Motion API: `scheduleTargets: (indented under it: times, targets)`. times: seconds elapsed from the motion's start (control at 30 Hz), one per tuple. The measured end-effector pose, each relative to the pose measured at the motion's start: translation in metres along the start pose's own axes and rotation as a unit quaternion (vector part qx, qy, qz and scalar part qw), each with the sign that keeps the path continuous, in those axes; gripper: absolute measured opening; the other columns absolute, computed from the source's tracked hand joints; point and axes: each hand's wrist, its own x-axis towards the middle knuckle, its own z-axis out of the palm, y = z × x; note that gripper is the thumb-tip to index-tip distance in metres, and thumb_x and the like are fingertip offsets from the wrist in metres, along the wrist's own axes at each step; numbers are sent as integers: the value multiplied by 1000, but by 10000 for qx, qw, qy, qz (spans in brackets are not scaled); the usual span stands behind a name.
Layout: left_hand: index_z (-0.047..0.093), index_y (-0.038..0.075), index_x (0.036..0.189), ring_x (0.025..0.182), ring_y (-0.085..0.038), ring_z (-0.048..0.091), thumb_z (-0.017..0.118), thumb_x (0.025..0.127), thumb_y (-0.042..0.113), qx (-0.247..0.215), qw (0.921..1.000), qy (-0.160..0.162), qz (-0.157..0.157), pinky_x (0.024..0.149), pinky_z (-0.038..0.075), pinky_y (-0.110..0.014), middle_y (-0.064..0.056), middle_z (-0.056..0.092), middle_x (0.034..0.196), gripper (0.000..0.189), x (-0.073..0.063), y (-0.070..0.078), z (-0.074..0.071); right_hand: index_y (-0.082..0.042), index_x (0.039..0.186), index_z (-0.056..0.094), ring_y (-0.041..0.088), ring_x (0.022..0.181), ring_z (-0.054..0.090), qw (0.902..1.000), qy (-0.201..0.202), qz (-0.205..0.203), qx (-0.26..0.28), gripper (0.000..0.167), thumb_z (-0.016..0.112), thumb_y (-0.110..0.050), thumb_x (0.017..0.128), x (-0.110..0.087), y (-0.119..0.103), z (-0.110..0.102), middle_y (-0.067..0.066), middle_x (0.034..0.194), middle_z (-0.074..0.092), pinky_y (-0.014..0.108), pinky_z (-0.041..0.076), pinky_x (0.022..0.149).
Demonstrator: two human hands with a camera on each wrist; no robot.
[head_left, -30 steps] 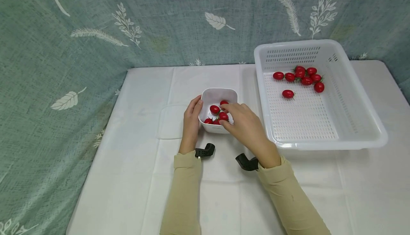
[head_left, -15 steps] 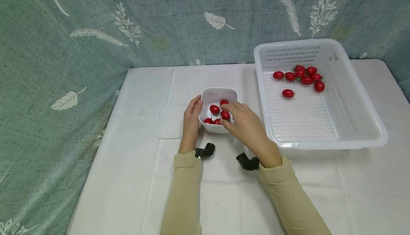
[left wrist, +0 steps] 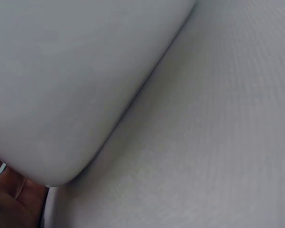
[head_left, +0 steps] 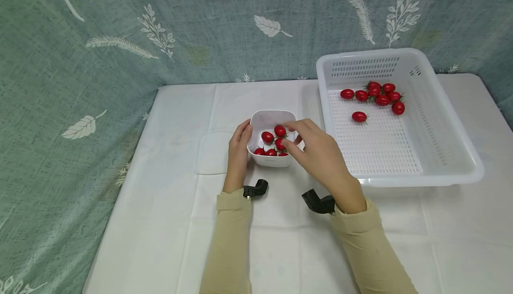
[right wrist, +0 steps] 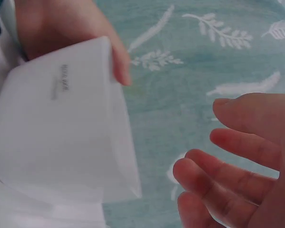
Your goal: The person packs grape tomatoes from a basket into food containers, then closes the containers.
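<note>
White cloth (head_left: 276,249) covered the table, and nearest came two tan sleeves (head_left: 230,245), each with a black wrist camera (head_left: 255,189) by the cuff. Then the left hand (head_left: 239,151), clamped on the small white box (head_left: 270,161), thumb at the rim, fingers round the left side! The box sat upright on the cloth, and across its right rim came the right hand (head_left: 316,151), thumb and fingertips apart above the contents; whether the thumb touched a tomato, I couldn't tell. Six red tomatoes (head_left: 267,137) showed inside: three in a row along the near wall, three scattered behind.

Off to the left, partly behind the left hand, lay a flat clear lid (head_left: 212,153), and beyond it cloth ran wide to the table's left edge. Between box and basket, just a narrow strip. And what a basket (head_left: 409,181), broad, white and slotted! Nine loose tomatoes (head_left: 382,100) showed in it, most bunched toward the far end, one nearer by itself, with a wide stretch of floor in front. Behind everything hung a green leaf-print curtain (head_left: 224,26).
</note>
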Motion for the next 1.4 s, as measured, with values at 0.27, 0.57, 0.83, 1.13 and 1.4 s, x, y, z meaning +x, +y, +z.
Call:
scheduleTargets:
  times: [0.27, 0.57, 0.83, 1.13, 1.4]
  targets:
    - [53, 30, 121, 114, -5, 44, 48, 85, 53, 147, 9998, 54, 76, 97, 33, -32, 12, 50, 123, 43, 2, -9, 1, -17, 120, 54, 7, 81, 54, 9995, 218, -72, 226, 37, 59, -30, 86, -4, 2, -21, -4, 108, 55, 25, 45, 63]
    - [54, 27, 122, 115, -8, 44, 49, 86, 50, -3, 10000, 50, 36, 98, 33, -33, 9, 51, 124, 42, 1, -7, 2, -14, 120, 54, 11, 83, 56, 9987, 468, 80, 209, 37, 60, -26, 86, -8, 14, -41, -1, 106, 57, 28, 47, 65]
    - [53, 29, 122, 115, -7, 44, 48, 86, 51, 20, 10000, 46, 8, 98, 33, -33, 11, 50, 123, 43, 1, -8, 1, -14, 119, 56, 11, 85, 56, 9963, 704, 405, 278, 34, 58, -26, 86, -11, 26, -53, -1, 110, 56, 30, 47, 67]
    - [54, 28, 121, 114, -8, 44, 49, 86, 50, -12, 10000, 47, -17, 97, 33, -32, 10, 51, 123, 41, 2, -9, 1, -15, 121, 54, 12, 88, 55, 9922, 956, 712, 366, 37, 58, -25, 86, -14, 39, -65, -2, 110, 57, 30, 45, 69]
    - [54, 31, 120, 113, -6, 44, 49, 86, 50, 12, 10000, 81, -32, 97, 34, -33, 12, 51, 122, 39, 3, -10, 1, -17, 122, 55, 15, 90, 57, 9854, 1129, 1230, 329, 37, 54, -30, 88, -16, 52, -75, -1, 108, 59, 19, 42, 71]
